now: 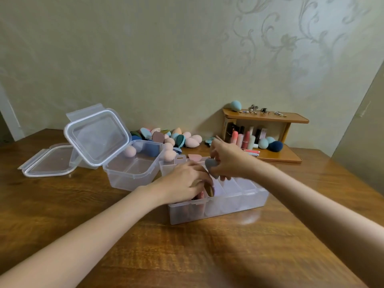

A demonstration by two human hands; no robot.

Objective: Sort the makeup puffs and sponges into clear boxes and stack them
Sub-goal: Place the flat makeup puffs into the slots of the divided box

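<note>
Here the near divided box (pixel 218 204) holds pinkish puffs in its left compartment, where the left hand (pixel 185 181) curls around a tan puff (pixel 210 190). The right hand (pixel 228 161) pinches a grey sponge (pixel 212 167) above it. The far-left box (pixel 133 173) holds a pink sponge (pixel 129 151) and a blue one (pixel 152 150); loose sponges (pixel 176 138) lie beyond.

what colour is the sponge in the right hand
Grey: the sponge held in the right hand, seen in the head view.

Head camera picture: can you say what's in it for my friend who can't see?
A person's left hand tucks puffs into a clear divided box on a wooden table, while the right hand holds a grey sponge above it. More sponges lie piled behind.
</note>
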